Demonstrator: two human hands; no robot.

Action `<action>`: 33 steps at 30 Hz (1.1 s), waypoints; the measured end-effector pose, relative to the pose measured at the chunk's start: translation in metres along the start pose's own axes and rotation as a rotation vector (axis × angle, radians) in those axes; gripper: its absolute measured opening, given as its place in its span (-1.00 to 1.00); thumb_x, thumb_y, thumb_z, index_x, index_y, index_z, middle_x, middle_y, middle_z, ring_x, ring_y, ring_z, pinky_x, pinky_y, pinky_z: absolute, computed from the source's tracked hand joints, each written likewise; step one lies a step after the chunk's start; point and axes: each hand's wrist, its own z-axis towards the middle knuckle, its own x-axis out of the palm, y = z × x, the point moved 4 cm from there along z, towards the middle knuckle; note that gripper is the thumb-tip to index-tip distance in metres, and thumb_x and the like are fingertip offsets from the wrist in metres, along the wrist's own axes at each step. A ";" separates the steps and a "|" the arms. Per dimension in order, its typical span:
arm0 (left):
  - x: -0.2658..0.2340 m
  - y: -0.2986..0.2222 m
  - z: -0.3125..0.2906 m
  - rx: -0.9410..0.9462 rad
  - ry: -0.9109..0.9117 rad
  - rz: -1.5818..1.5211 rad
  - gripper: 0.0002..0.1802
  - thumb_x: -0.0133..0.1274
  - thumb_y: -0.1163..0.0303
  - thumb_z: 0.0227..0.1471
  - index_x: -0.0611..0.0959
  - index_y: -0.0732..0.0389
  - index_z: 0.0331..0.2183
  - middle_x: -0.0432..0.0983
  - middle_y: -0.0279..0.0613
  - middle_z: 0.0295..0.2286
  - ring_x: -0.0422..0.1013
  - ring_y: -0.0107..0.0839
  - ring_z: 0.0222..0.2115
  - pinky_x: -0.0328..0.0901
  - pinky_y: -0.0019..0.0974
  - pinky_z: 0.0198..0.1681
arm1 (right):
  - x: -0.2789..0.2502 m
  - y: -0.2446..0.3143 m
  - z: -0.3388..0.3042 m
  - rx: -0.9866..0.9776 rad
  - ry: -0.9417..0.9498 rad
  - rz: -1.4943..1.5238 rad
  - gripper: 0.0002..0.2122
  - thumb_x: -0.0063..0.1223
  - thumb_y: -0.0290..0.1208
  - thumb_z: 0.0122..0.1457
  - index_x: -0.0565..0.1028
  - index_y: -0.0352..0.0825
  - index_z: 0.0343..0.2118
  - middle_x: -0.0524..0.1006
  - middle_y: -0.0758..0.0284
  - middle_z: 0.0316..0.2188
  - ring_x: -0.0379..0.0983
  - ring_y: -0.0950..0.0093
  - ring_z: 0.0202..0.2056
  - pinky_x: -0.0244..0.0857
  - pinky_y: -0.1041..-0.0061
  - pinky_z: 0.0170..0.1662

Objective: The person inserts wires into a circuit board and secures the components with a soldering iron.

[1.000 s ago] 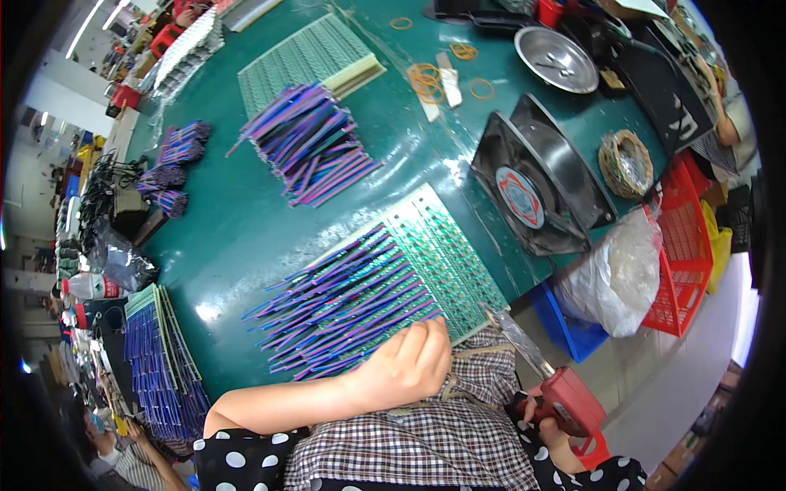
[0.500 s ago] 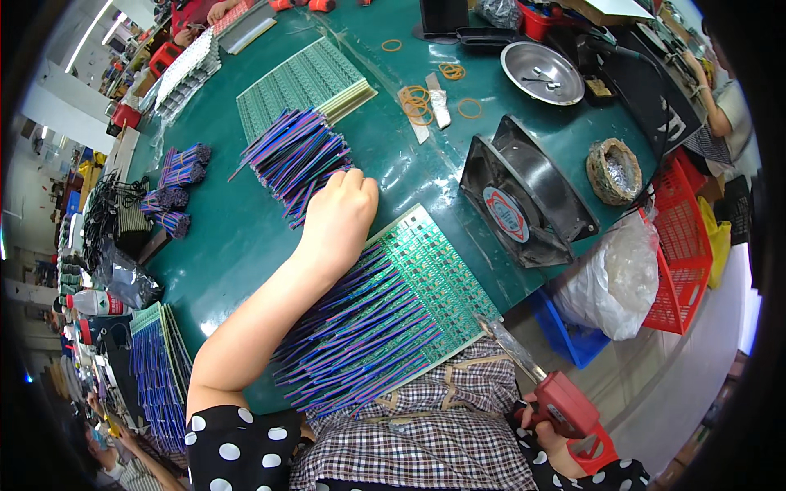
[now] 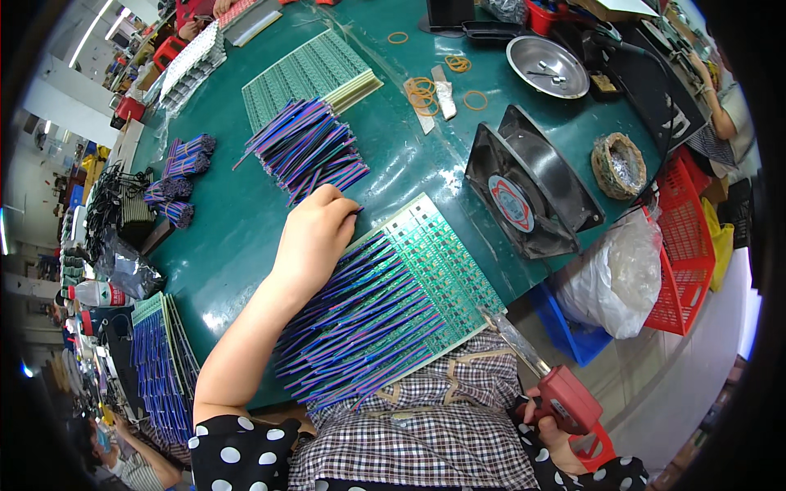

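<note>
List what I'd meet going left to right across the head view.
Bottle → small wire bundles → left hand → black fan → tan ring-shaped roll → red crate.

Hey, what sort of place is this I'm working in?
Probably an electronics workshop: a green circuit panel, a pile of wires, and a red gun-shaped tool, likely for soldering, in the right hand.

Bright light; tube lamps (image 3: pixel 91 33) glow beyond the far left corner of the desk (image 3: pixel 246 213). Glare whitens its near left corner and beside the fan (image 3: pixel 514 204). Outer edges bend, blackening.
</note>
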 end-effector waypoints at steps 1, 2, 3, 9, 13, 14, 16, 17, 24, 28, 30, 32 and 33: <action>0.001 -0.001 -0.001 0.118 -0.008 0.135 -0.87 0.08 0.58 -0.12 0.60 0.30 -0.40 0.43 -0.12 -0.43 0.42 -0.15 -0.41 0.33 -0.21 -0.32 | -0.002 0.000 0.000 -0.014 0.037 -0.015 -0.37 0.20 0.05 0.01 0.34 -0.40 -0.03 0.47 0.35 -0.40 0.39 0.56 -0.41 0.27 0.51 -0.26; -0.001 -0.001 -0.002 0.117 -0.008 0.135 -0.87 0.08 0.58 -0.12 0.60 0.30 -0.40 0.43 -0.12 -0.43 0.42 -0.15 -0.41 0.33 -0.21 -0.32 | -0.005 -0.009 0.002 -0.014 0.038 -0.017 -0.37 0.20 0.05 0.01 0.34 -0.40 -0.03 0.47 0.35 -0.40 0.39 0.56 -0.41 0.27 0.51 -0.26; -0.002 -0.005 -0.002 0.130 0.008 0.226 -0.87 0.08 0.58 -0.13 0.58 0.29 -0.40 0.42 -0.10 -0.44 0.41 -0.13 -0.40 0.32 -0.20 -0.32 | -0.009 -0.023 0.003 -0.123 0.022 0.026 -0.37 0.19 0.04 0.03 0.33 -0.41 -0.02 0.47 0.33 -0.33 0.39 0.56 -0.42 0.27 0.51 -0.27; -0.005 -0.107 -0.050 0.335 0.162 0.028 -0.74 0.06 0.55 -0.22 0.58 0.25 -0.34 0.45 -0.12 -0.41 0.42 -0.23 -0.44 0.34 -0.19 -0.45 | -0.016 -0.013 0.000 -0.133 0.105 0.023 -0.47 0.20 -0.14 0.05 0.33 -0.43 -0.06 0.47 0.32 -0.29 0.40 0.59 -0.39 0.29 0.58 -0.27; 0.014 -0.132 -0.089 0.535 0.072 0.178 -0.69 0.07 0.54 -0.29 0.60 0.44 -0.35 0.44 -0.13 -0.45 0.40 -0.39 -0.54 0.32 -0.46 -0.53 | -0.014 0.001 0.005 0.065 0.166 -0.008 -0.60 0.27 -0.28 0.01 0.38 -0.41 -0.19 0.49 0.37 -0.41 0.39 0.66 -0.38 0.28 0.65 -0.27; 0.020 -0.129 -0.091 0.512 0.070 0.182 -0.69 0.07 0.55 -0.28 0.60 0.44 -0.35 0.44 -0.12 -0.45 0.40 -0.39 -0.53 0.32 -0.46 -0.53 | -0.016 -0.002 0.005 0.085 0.193 -0.036 -0.61 0.29 -0.27 -0.01 0.40 -0.41 -0.22 0.49 0.38 -0.45 0.40 0.67 -0.41 0.29 0.67 -0.32; 0.026 -0.129 -0.092 0.504 0.068 0.197 -0.69 0.06 0.56 -0.28 0.60 0.45 -0.35 0.44 -0.11 -0.45 0.40 -0.39 -0.54 0.32 -0.46 -0.54 | -0.010 0.002 0.007 0.068 0.197 -0.036 -0.52 0.27 -0.17 0.00 0.37 -0.40 -0.15 0.47 0.35 -0.41 0.39 0.63 -0.37 0.26 0.63 -0.26; 0.028 -0.129 -0.092 0.497 0.060 0.218 -0.70 0.06 0.57 -0.28 0.60 0.46 -0.35 0.44 -0.11 -0.45 0.39 -0.39 -0.54 0.32 -0.46 -0.54 | -0.008 0.003 0.007 0.044 0.204 -0.038 -0.43 0.26 -0.07 0.01 0.34 -0.40 -0.07 0.46 0.32 -0.37 0.39 0.58 -0.33 0.24 0.58 -0.20; 0.033 -0.129 -0.092 0.517 0.033 0.259 -0.70 0.06 0.59 -0.28 0.60 0.46 -0.35 0.42 -0.11 -0.46 0.38 -0.40 -0.55 0.30 -0.48 -0.57 | -0.011 -0.013 0.010 -0.003 0.238 -0.095 -0.46 0.30 -0.08 -0.02 0.34 -0.38 -0.13 0.44 0.36 -0.40 0.37 0.61 -0.35 0.22 0.63 -0.25; 0.032 -0.130 -0.091 0.512 0.033 0.250 -0.71 0.06 0.59 -0.27 0.60 0.47 -0.35 0.42 -0.11 -0.47 0.38 -0.40 -0.56 0.30 -0.48 -0.57 | -0.017 -0.030 0.009 -0.130 0.176 -0.139 -0.47 0.30 -0.10 -0.03 0.34 -0.38 -0.14 0.43 0.37 -0.41 0.36 0.62 -0.37 0.23 0.63 -0.26; 0.033 -0.130 -0.091 0.500 0.017 0.248 -0.71 0.06 0.60 -0.28 0.60 0.47 -0.36 0.41 -0.12 -0.47 0.38 -0.40 -0.56 0.30 -0.48 -0.58 | -0.022 -0.044 0.012 -0.195 0.174 -0.208 -0.47 0.31 -0.11 -0.03 0.34 -0.39 -0.15 0.42 0.37 -0.42 0.35 0.63 -0.37 0.23 0.63 -0.25; 0.034 -0.130 -0.092 0.496 0.014 0.241 -0.71 0.07 0.60 -0.27 0.60 0.47 -0.36 0.41 -0.12 -0.47 0.38 -0.40 -0.56 0.30 -0.48 -0.58 | -0.027 -0.050 0.012 -0.406 0.104 -0.312 -0.32 0.36 -0.15 -0.12 0.36 -0.56 -0.04 0.58 0.28 -0.49 0.56 0.44 -0.49 0.41 0.52 -0.39; 0.034 -0.129 -0.092 0.489 0.011 0.234 -0.71 0.07 0.60 -0.27 0.60 0.46 -0.36 0.41 -0.13 -0.47 0.38 -0.41 -0.56 0.29 -0.48 -0.58 | -0.026 -0.049 0.013 -0.405 0.105 -0.313 -0.32 0.36 -0.15 -0.12 0.36 -0.56 -0.04 0.58 0.28 -0.49 0.56 0.44 -0.49 0.41 0.52 -0.39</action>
